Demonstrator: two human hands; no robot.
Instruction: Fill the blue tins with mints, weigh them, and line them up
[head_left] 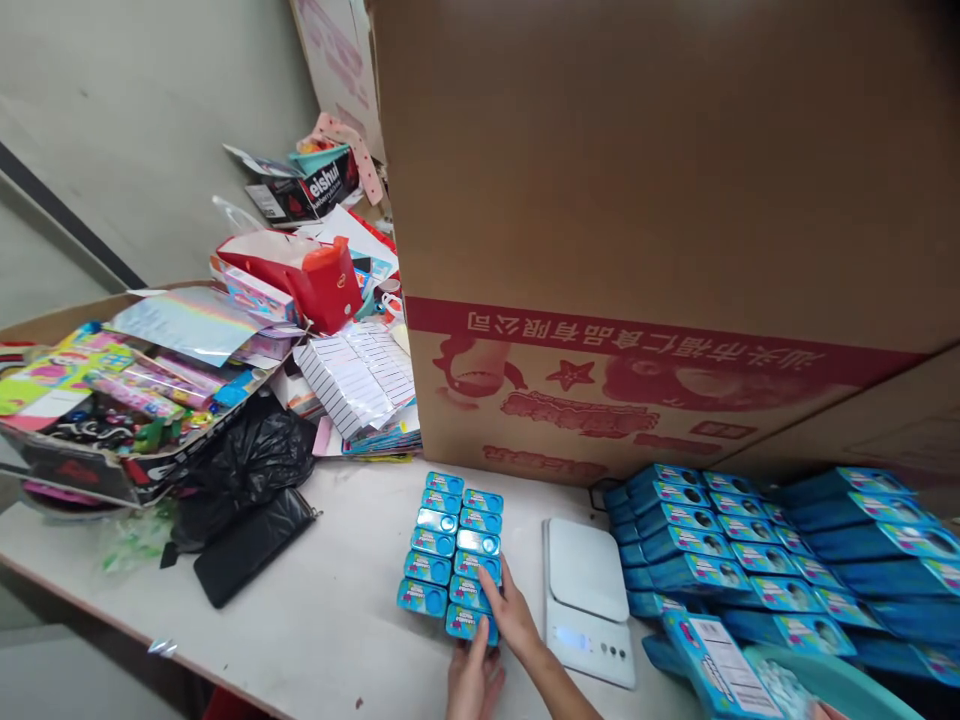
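Note:
Small blue boxes (428,569) with printed tops stand in two side-by-side columns on the white table. My left hand (474,680) grips the nearest box (469,622) of the right column, thumb on its top. Beside it, my right hand (515,612) holds the same column from its right side, thumb over a box top and fingers along the edge. Just right of my hands lies a white digital scale (586,575) with a lit display and a bare plate.
Stacked blue cartons (697,540) fill the right side, near a teal basin (847,680) and another person's hand (825,711). A large brown cardboard box (637,200) rises behind. Leftward lie a black wallet (255,545), a black plastic bag (262,450) and a filled tray (82,465).

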